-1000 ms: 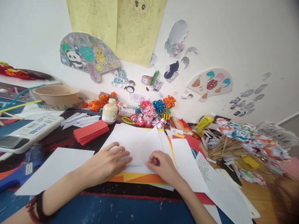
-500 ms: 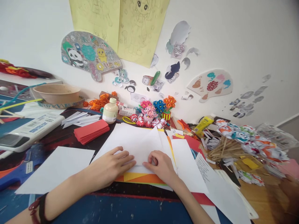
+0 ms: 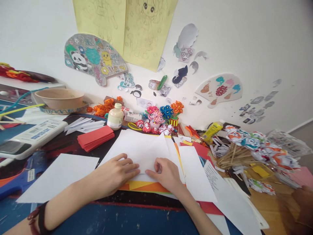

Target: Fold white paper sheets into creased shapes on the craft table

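Pale wall (image 3: 225,36) rises beyond the bench (image 3: 117,220), with paper fans and small drawings stuck to it. On the bench, in the middle and in front of me, lies the white paper (image 3: 137,145), with orange and yellow paper (image 3: 149,186) showing under its near edge. My right hand (image 3: 167,173) has just slid a little left along the near part of the white paper, so its thumb now sits nearer the fingers of my left hand (image 3: 117,174). My left hand is loose, its fingers spread over the paper rather than closed on it, and seems to steady the sheet. My right hand is curled with the thumb out; I can't tell whether it pinches the edge. With the hands closer, I judge the work is now at that near edge, where the sheet could skew. Red slips (image 3: 95,138) and a bottle (image 3: 114,117) stay put at far left.
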`<state>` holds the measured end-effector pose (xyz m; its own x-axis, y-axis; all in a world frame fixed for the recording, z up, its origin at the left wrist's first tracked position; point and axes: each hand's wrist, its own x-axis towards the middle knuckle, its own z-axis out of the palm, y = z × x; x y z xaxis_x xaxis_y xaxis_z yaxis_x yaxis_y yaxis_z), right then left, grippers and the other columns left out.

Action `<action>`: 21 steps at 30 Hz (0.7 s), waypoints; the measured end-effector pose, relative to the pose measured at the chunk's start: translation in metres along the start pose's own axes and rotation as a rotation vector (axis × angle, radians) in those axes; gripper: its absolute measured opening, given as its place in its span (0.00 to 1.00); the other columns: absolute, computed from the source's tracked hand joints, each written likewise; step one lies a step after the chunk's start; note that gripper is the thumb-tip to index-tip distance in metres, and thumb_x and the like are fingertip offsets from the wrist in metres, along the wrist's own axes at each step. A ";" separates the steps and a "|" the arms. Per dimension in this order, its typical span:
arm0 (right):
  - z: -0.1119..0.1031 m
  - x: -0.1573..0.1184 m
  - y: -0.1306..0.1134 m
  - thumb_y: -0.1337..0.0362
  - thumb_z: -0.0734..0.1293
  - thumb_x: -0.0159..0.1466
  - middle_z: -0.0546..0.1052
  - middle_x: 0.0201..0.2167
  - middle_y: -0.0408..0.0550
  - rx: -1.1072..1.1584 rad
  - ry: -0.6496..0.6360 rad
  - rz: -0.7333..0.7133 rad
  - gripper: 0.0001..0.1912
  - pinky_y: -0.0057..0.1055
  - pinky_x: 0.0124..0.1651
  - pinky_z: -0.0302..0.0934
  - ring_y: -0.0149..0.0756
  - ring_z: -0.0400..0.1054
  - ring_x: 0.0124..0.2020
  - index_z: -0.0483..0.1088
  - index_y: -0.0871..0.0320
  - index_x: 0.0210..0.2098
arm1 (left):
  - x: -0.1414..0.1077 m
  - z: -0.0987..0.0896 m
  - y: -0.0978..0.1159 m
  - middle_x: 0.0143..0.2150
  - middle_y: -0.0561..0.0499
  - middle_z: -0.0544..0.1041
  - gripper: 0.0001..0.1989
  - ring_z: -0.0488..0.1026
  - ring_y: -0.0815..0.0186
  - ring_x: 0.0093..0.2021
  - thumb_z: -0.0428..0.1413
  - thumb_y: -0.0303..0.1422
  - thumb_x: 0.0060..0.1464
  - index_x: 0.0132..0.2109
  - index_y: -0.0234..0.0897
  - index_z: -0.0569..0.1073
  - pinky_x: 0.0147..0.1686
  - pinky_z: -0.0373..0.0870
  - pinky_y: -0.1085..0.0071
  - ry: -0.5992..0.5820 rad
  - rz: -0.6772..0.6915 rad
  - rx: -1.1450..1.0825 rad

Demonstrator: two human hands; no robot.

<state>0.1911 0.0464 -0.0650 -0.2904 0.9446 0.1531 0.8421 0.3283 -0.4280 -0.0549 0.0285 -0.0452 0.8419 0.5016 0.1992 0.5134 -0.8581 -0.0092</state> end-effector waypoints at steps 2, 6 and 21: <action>0.001 0.000 0.000 0.47 0.70 0.54 0.68 0.21 0.36 -0.007 -0.002 0.005 0.21 0.26 0.28 0.44 0.28 0.60 0.26 0.61 0.57 0.23 | 0.000 0.000 0.000 0.57 0.50 0.71 0.23 0.68 0.60 0.50 0.47 0.25 0.58 0.60 0.41 0.61 0.53 0.53 0.60 0.006 0.003 0.003; 0.001 0.002 -0.002 0.45 0.69 0.54 0.68 0.20 0.37 -0.025 -0.013 0.013 0.22 0.26 0.28 0.44 0.28 0.60 0.25 0.62 0.57 0.22 | 0.001 0.001 0.003 0.55 0.49 0.71 0.24 0.68 0.60 0.49 0.47 0.25 0.58 0.61 0.41 0.60 0.53 0.53 0.60 0.020 -0.014 0.011; -0.006 0.009 -0.004 0.42 0.69 0.52 0.70 0.20 0.36 -0.074 -0.133 0.094 0.23 0.26 0.25 0.42 0.27 0.59 0.23 0.64 0.56 0.22 | 0.006 0.000 0.017 0.53 0.47 0.72 0.23 0.67 0.58 0.50 0.49 0.30 0.60 0.62 0.41 0.59 0.53 0.51 0.57 0.022 -0.027 0.167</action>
<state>0.1875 0.0537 -0.0565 -0.2621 0.9650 -0.0059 0.8982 0.2417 -0.3671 -0.0415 0.0169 -0.0439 0.8244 0.5200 0.2233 0.5578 -0.8133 -0.1655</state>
